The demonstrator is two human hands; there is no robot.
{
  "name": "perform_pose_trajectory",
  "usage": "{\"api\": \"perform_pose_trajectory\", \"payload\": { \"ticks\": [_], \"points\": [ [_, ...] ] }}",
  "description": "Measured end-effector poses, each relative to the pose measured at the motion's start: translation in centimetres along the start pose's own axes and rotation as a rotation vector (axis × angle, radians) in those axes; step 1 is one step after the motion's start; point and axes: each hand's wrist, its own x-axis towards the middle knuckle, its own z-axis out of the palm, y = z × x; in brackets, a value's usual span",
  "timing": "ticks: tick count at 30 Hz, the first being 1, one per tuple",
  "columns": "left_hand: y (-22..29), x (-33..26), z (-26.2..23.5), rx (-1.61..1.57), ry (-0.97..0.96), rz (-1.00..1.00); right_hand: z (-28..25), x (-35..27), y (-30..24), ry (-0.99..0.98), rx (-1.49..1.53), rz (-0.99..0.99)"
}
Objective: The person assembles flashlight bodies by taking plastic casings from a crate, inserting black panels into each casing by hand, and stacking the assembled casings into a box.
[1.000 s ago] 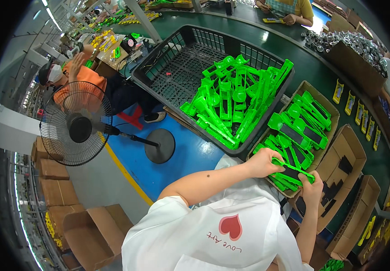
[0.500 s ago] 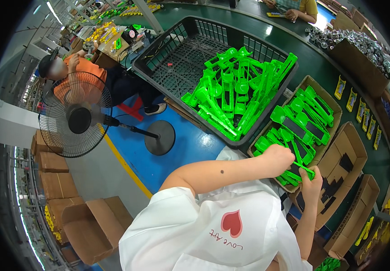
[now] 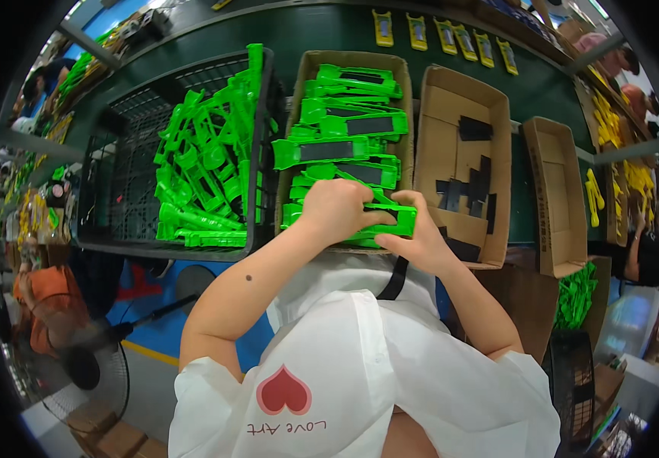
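Note:
Between my two hands, over the near end of a cardboard box [image 3: 294,107], is a green plastic part [image 3: 406,219] with a black strip on it. My right hand [image 3: 425,243] grips its right end between thumb and fingers. My left hand [image 3: 337,208] is closed over its left portion, fingers bent and pressing on the strip; the fingertips are partly hidden. Under and beyond my hands the box holds several similar green parts [image 3: 328,150], many with a black strip along the face.
Left of the box stands a black plastic crate [image 3: 131,240] piled with green parts [image 3: 207,156]. On the right, a cardboard tray [image 3: 440,99] holds loose black strips [image 3: 476,128]; a narrower carton [image 3: 554,164] stands beyond. Several yellow pieces [image 3: 444,37] lie across the green table. A fan [image 3: 85,366] stands lower left.
My view has swung right, so the crate and box appear farther left. Both hands stay on a green part, which now lies flatter with its black strip showing.

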Motion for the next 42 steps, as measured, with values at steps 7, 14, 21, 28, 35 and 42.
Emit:
{"api": "perform_pose_trajectory", "payload": {
  "ticks": [7,14,21,28,35,42],
  "points": [
    [-3.0,4.6,-2.0,0.401,0.107,0.244,-6.3,2.2,1.2,0.315,-0.609,-0.026],
    [-5.2,2.4,1.3,0.408,0.067,0.003,-13.2,2.6,4.5,0.437,-1.252,0.561],
    [-5.0,1.7,1.4,0.453,0.158,0.236,-14.4,2.6,8.3,0.487,-1.053,0.409],
    [-8.2,0.1,0.4,-0.04,0.362,-0.137,-13.5,2.5,8.7,0.557,-1.054,0.288],
    [-4.2,-2.4,0.2,0.213,0.173,0.27,-14.2,2.4,9.5,0.551,-0.968,0.302],
    [-2.2,-2.3,1.4,-0.015,0.015,0.195,-14.1,2.3,9.9,0.574,-0.965,0.31]
  ]
}}
